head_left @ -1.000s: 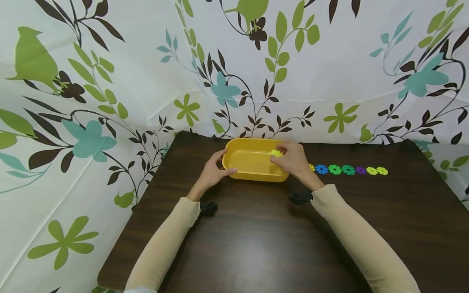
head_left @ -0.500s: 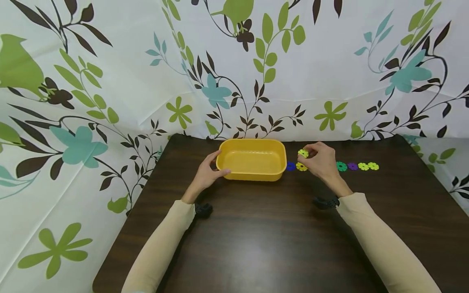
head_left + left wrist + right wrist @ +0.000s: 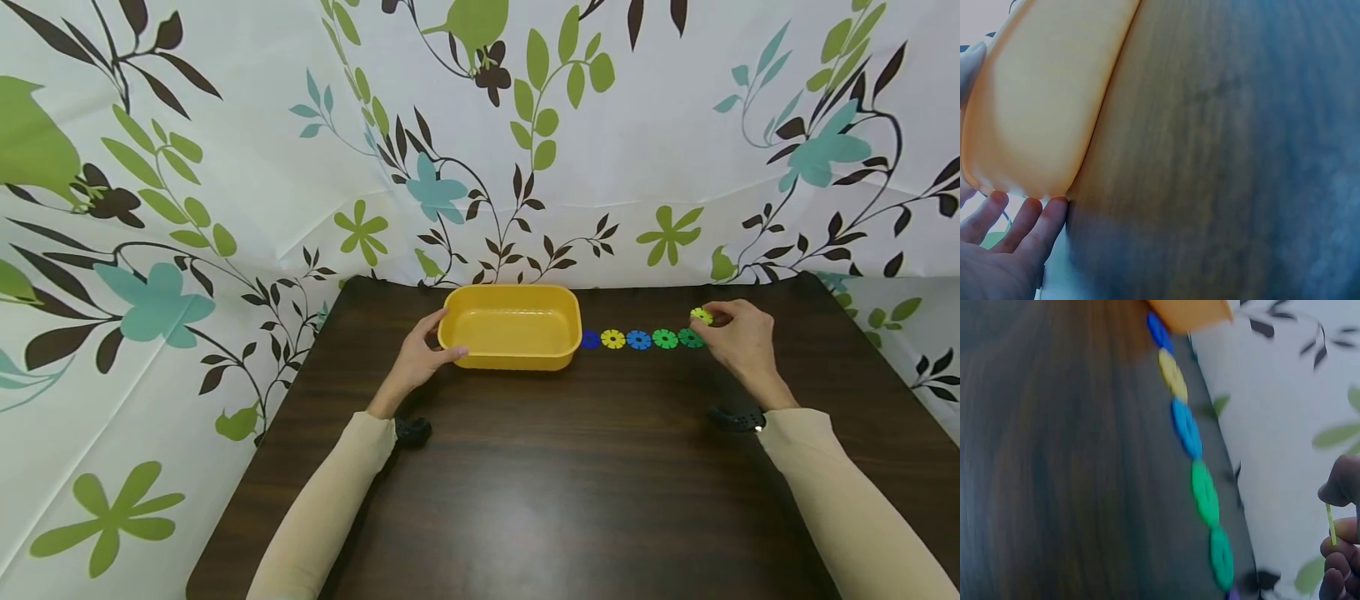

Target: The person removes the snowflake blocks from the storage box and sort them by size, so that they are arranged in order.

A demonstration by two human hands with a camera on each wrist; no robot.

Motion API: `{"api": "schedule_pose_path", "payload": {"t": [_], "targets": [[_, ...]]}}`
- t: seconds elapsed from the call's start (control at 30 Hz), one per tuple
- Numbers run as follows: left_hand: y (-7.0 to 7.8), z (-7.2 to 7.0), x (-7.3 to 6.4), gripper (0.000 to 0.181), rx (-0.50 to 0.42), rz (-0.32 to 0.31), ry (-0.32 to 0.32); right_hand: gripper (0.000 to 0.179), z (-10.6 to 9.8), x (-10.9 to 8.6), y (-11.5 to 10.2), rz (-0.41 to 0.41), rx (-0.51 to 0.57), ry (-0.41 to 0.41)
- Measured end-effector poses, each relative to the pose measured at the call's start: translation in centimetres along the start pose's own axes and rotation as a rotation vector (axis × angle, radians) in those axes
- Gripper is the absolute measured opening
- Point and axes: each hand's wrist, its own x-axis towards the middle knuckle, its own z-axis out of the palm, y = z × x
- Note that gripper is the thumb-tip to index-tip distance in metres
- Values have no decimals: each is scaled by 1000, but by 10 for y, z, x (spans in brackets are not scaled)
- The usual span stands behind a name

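Observation:
A yellow plastic tub point(image 3: 510, 363) sits near the table's back edge. My left hand point(image 3: 415, 363) grips its left end, thumb over the front rim; the left wrist view shows fingertips point(image 3: 1054, 209) against its end wall. Between thumb and fingers, my right hand point(image 3: 744, 343) pinches a small yellow-green flower-shaped disc point(image 3: 702, 316) above the right part of a disc row. From the tub rightward lie a dark blue disc point(image 3: 591, 339), a yellow one point(image 3: 612, 339), a light blue one point(image 3: 639, 339) and green ones point(image 3: 665, 338). A purple disc point(image 3: 1232, 594) peeks in; my right hand hides the row's far end.
The dark wooden table point(image 3: 525, 467) has its back edge right behind the tub and discs. A cloth point(image 3: 630, 125) printed with leaves and birds hangs behind it and on the left. Each wrist wears a black strapped device point(image 3: 738, 419).
My right hand has lifted the yellow-green disc out of the tub and carried it right, along the row. The left hand stays on the tub; the head view has shifted slightly.

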Motion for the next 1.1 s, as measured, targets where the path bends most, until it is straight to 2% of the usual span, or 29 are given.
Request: {"api": "schedule_pose_path", "payload": {"t": [0.1, 0.3, 0.53, 0.8, 1.1], "targets": [[-1, 0, -1, 94, -5, 2, -1, 39, -7, 1, 19, 14, -34, -3], [-2, 0, -3, 93, -13, -4, 3, 43, -20, 6, 52, 62, -111, -62], [-2, 0, -3, 92, -13, -16, 1, 40, -34, 15, 83, 41, -173, -146], [-1, 0, -2, 92, -23, -17, -6, 32, -36, 16, 107, -25, -186, -133], [2, -1, 1, 91, -23, -15, -4, 30, -36, 14, 119, -67, -189, -121]]}}
